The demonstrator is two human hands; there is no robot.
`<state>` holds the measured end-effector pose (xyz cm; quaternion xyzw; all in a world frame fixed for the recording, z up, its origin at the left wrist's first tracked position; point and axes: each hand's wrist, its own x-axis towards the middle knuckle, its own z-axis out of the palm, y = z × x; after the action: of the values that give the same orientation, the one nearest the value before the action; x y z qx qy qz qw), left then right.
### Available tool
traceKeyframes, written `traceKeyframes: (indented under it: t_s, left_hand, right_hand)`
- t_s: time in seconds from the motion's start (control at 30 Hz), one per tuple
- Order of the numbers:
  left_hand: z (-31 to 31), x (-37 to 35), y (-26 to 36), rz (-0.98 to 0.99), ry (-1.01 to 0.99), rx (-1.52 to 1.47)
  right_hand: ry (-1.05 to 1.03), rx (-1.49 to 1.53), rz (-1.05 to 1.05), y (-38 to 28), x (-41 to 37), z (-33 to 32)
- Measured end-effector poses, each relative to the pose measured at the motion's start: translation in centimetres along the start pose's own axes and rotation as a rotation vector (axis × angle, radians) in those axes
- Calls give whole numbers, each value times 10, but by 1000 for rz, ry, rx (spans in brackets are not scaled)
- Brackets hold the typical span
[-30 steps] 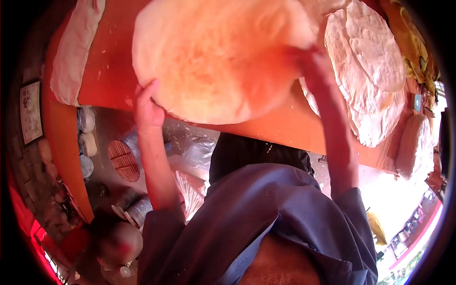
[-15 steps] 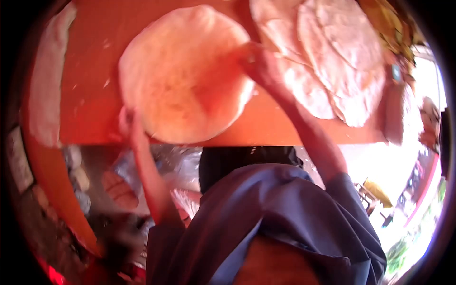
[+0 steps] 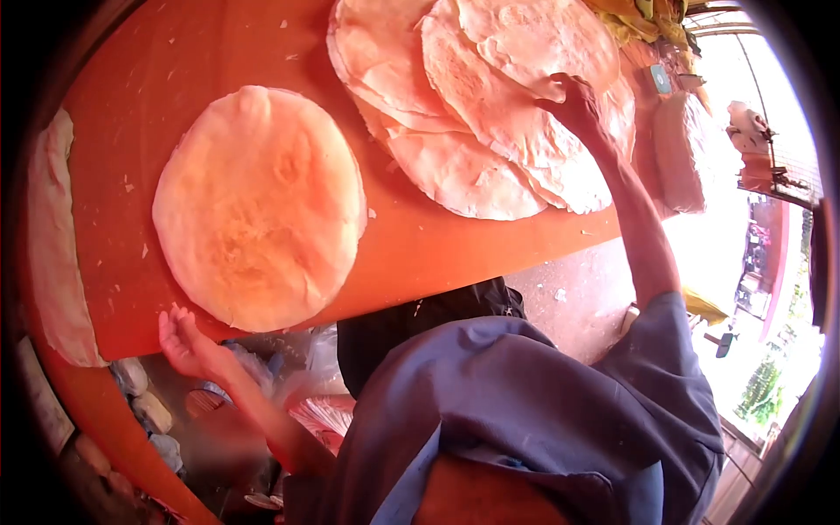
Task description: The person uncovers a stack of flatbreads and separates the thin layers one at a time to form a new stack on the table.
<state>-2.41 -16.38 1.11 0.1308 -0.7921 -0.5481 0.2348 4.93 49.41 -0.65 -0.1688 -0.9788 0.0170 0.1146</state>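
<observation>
A large round flatbread [image 3: 262,210] lies on the orange table [image 3: 420,245] in front of me. My left hand [image 3: 185,339] is just off its lower left edge, palm turned up and fingers loosely apart, with nothing in them. Farther right, several overlapping flatbreads [image 3: 472,171] are spread in a pile. My right hand [image 3: 573,101] reaches over this pile, thumb and fingertips pinched at the lower edge of the topmost flatbread [image 3: 538,39].
A long pale strip of dough or bread [image 3: 59,245] runs along the table's left end. At the right end lie a whitish wrapped block [image 3: 684,153], a small teal-faced object [image 3: 660,79] and yellow cloth [image 3: 634,17]. Stones [image 3: 153,411] and plastic bags sit below the table.
My right hand has left the single flatbread and moved right onto the pile. My left hand has come away from the bread's edge, opening. The view has shifted and turned to the right.
</observation>
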Motion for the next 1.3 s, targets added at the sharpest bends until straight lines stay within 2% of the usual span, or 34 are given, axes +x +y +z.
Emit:
traceKeyframes:
  t_s: [0.03, 0.1, 0.13, 0.2, 0.27, 0.33, 0.4, 0.47, 0.5, 0.6, 0.67, 0.7, 0.77, 0.8, 0.93, 1.0, 1.07, 1.2, 1.3]
  left_hand:
    - [12, -11, 20, -11, -19, -13]
    - [31, -37, 48, -23, -125, -42]
    - [39, -48, 55, -14, -187, -50]
    - [60, -74, 64, -73, -253, -64]
    - [83, -102, 68, -136, -335, -172]
    - [107, -128, 77, -208, -458, -210]
    - [130, -154, 89, -202, -602, -245]
    - [158, -177, 105, -291, -741, -322]
    - [171, -187, 113, -370, -811, -356]
    - [207, -210, 129, -571, -997, -484]
    - [234, -219, 138, -750, -1104, -579]
    - [249, -224, 142, -750, -1099, -571]
    - [273, -233, 147, -1051, -1033, -1035]
    - [280, -235, 144, -1055, -1023, -1021]
    - [292, -240, 131, -1000, -1022, -1057]
    - [291, -241, 136, -913, -1005, -1062]
    - [292, -240, 144, -887, -1002, -1018]
    - [297, -240, 141, -825, -1052, -1025]
    - [297, -243, 150, -870, -994, -1091]
  right_hand:
    - [3, 11, 3, 8, 1, 0]
    - [-63, 57, -181, 21, 9, -5]
    - [-60, 64, -180, 24, 10, -8]
    - [43, 13, -365, 23, 9, -10]
    - [104, 3, -371, 21, 12, -8]
    - [275, -57, -348, 22, 16, -5]
    - [308, -90, -331, 34, 33, 1]
    - [185, 41, -330, 51, 52, 0]
    - [343, 48, -432, 40, 62, -27]
    - [312, -64, -354, -1, 56, -100]
    - [296, -11, -529, -26, 24, -111]
    - [224, 47, -551, -39, 4, -105]
    - [-2, 214, -543, -62, -34, -88]
    - [-159, 322, -508, -70, -48, -83]
    - [-188, 571, -346, -78, -73, -69]
    - [-195, 743, -286, -79, -74, -73]
    - [-214, 752, -236, -80, -72, -74]
    - [-163, 759, -272, -79, -70, -76]
    - [106, 728, -287, -75, -69, -70]
